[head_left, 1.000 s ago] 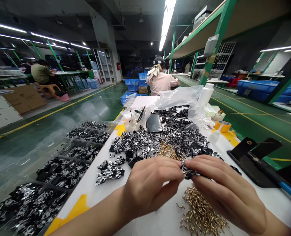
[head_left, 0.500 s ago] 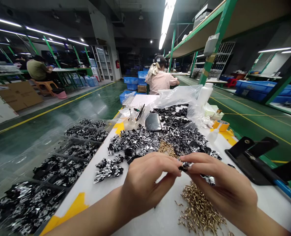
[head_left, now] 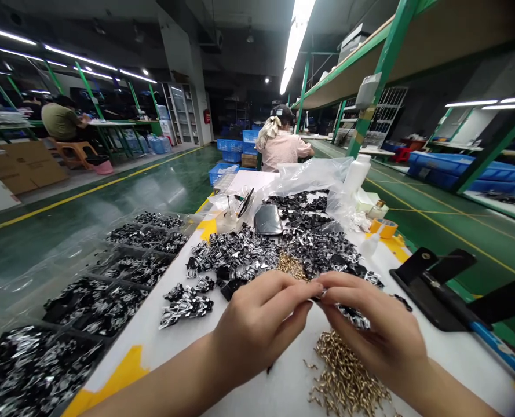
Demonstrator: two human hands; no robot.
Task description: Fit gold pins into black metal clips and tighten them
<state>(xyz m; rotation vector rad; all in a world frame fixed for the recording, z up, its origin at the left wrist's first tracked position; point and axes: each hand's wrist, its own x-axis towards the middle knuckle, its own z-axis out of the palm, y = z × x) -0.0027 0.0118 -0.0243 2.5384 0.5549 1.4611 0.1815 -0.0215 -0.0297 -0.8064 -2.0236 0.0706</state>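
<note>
My left hand and my right hand meet fingertip to fingertip above the white tabletop. Both are closed in a pinch around a small part that their fingers almost wholly cover. Below my right hand lies a heap of small curved brass-coloured pieces. Just beyond the fingertips is a smaller brass-coloured heap. Piles of small black-and-silver clip-like parts spread behind it, and a small cluster of the same parts sits left of my left hand.
Divided trays of black-and-silver parts stand along the left. A phone-like dark slab, clear plastic sheeting, a white bottle and yellow tape lie farther back. A black bracket with a blue handle occupies the right. A co-worker sits ahead.
The fingertips of both hands have drawn closer together, and the small dark part between them is now mostly covered. The whole view has shifted slightly.
</note>
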